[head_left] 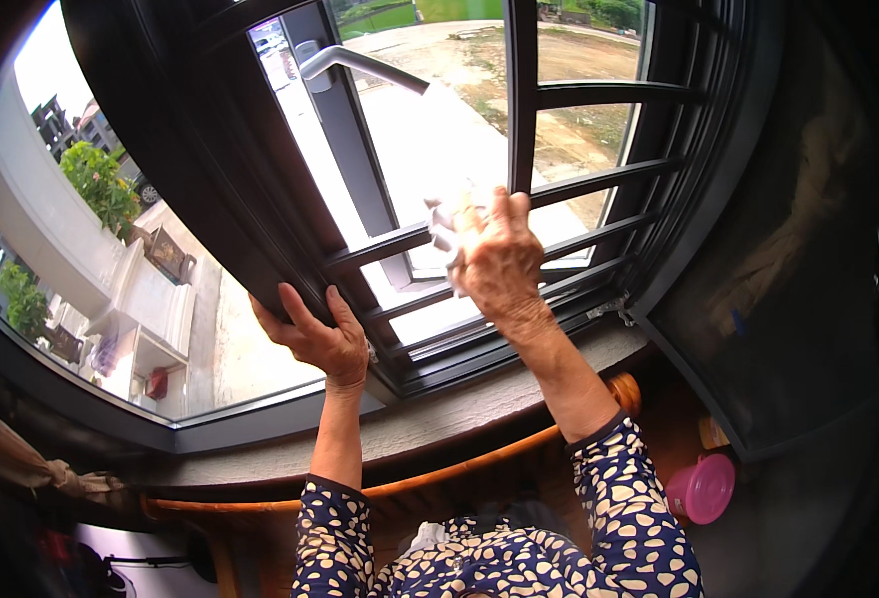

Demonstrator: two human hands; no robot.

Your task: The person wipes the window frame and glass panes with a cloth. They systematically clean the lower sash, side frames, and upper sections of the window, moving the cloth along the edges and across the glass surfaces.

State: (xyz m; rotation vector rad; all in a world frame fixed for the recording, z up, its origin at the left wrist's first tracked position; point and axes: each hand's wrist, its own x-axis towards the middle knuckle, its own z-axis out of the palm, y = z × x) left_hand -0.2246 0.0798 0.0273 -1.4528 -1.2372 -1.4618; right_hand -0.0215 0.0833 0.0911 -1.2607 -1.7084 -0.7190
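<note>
My right hand (502,254) is closed on a crumpled white cloth (443,231), held against the horizontal bars (599,179) of the window grille. Glare washes out part of the cloth's upper edge. Lower down and to the left, my left hand (318,337) rests on the dark window frame post (285,244). Its fingers and thumb are spread and lie along the post's surface. Behind the bars, a silver window handle (375,70) sticks out from a grey sash upright.
Below the window runs a pale rough sill (430,414) with a curved wooden rail (430,463) in front. A pink lidded tub (701,489) stands at the lower right, near a dark panel (768,299). A tied curtain (51,468) hangs at the left.
</note>
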